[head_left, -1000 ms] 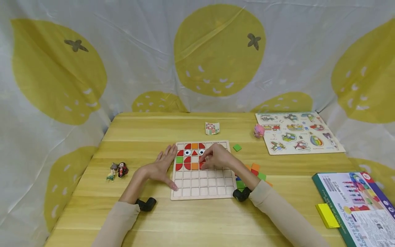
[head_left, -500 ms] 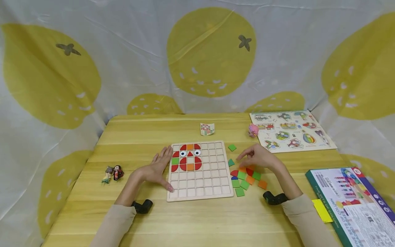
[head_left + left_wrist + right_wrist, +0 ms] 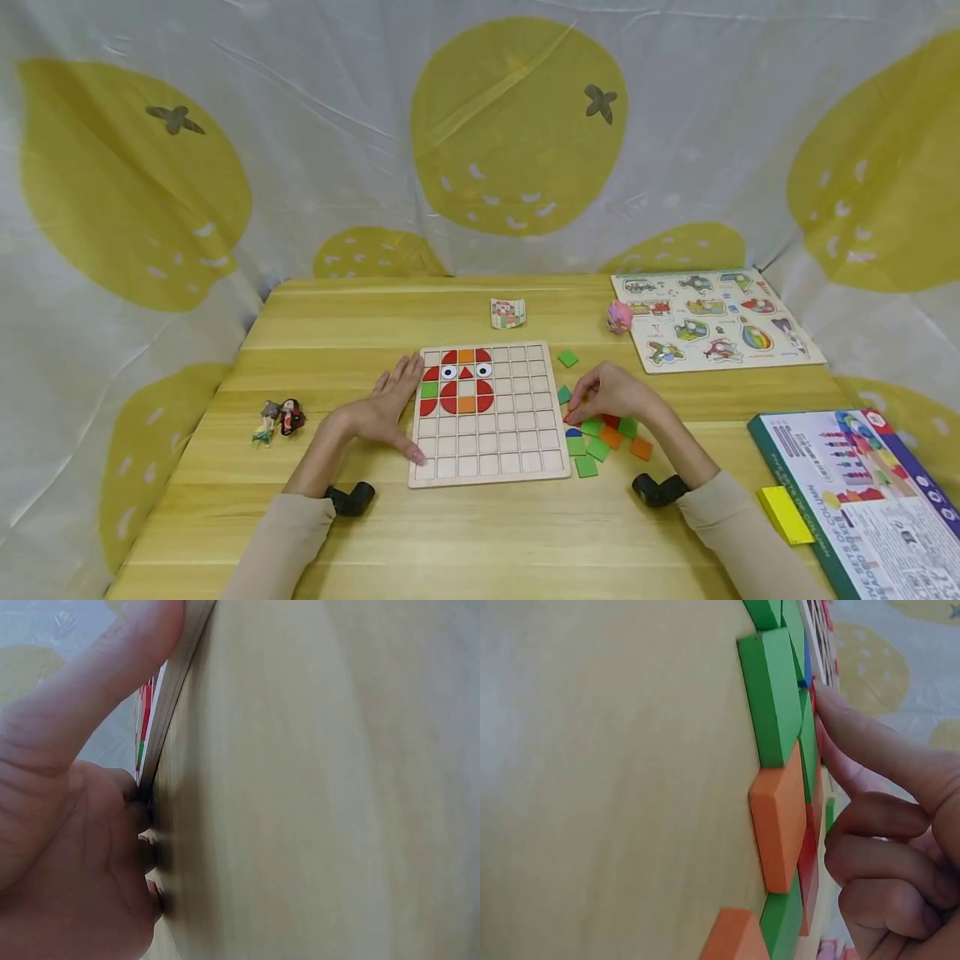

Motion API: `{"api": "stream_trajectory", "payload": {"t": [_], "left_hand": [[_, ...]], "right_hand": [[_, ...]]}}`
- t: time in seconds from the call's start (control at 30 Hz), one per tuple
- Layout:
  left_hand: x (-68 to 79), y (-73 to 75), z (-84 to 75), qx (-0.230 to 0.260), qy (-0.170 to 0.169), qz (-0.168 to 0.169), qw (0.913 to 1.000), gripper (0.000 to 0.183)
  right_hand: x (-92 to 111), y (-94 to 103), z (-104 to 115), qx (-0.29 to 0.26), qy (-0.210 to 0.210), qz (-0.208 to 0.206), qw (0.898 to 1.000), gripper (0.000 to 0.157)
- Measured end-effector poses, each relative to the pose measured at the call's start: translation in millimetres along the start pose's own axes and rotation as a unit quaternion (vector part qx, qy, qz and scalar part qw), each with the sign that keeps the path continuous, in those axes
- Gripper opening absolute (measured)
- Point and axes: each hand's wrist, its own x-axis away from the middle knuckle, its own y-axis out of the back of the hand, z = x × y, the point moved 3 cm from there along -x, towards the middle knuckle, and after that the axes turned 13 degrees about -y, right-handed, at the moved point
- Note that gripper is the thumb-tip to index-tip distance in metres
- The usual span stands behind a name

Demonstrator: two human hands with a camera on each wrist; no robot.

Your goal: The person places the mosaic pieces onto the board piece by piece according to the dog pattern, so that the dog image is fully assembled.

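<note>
A wooden grid board (image 3: 491, 446) lies on the table with red, orange and green tiles and two eye tiles set in its upper left cells. My left hand (image 3: 381, 414) rests spread along the board's left side, thumb on its lower left corner and fingertips at the upper edge. Right of the board, my right hand (image 3: 611, 392) pinches a red tile (image 3: 567, 418) between thumb and forefinger, the other fingers curled in. Around it lie loose tiles: a green tile (image 3: 771, 697) and an orange tile (image 3: 780, 821) among them, with a blue one (image 3: 573, 432) beside the board.
Behind the board lies a small picture card (image 3: 508, 313). A pink toy (image 3: 619, 317) sits by a picture puzzle board (image 3: 720, 354) at the back right. Two small figurines (image 3: 279, 418) lie at left; a box (image 3: 847, 467) and a yellow block (image 3: 785, 515) are at right.
My right hand has left the board, moved right to the loose tiles, and now pinches a red one there. The left hand stays at the board's left side.
</note>
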Motion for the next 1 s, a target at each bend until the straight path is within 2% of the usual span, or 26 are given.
{"api": "stream_trajectory", "payload": {"t": [0.23, 0.4, 0.63, 0.83, 1.0], "left_hand": [[-0.3, 0.2, 0.2, -0.004, 0.0, -0.004, 1.0, 0.151], [-0.4, -0.3, -0.5, 0.001, 0.005, 0.001, 1.0, 0.151], [-0.5, 0.8, -0.2, -0.003, 0.004, 0.003, 1.0, 0.151], [1.1, 2.8, 0.0, -0.004, 0.005, 0.001, 1.0, 0.15], [0.9, 1.9, -0.2, -0.007, 0.001, 0.003, 1.0, 0.149]], "right_hand": [[-1, 20.6, -8, 0.004, -0.042, -0.093, 0.995, 0.02], [-3, 22.5, -10, 0.006, -0.037, -0.082, 0.996, 0.026], [-4, 26.6, -12, 0.012, -0.049, -0.111, 0.993, 0.026], [-9, 28.4, -9, 0.008, -0.009, -0.091, 0.996, 0.022], [-12, 30.3, -8, 0.023, -0.005, -0.116, 0.993, 0.021]]}}
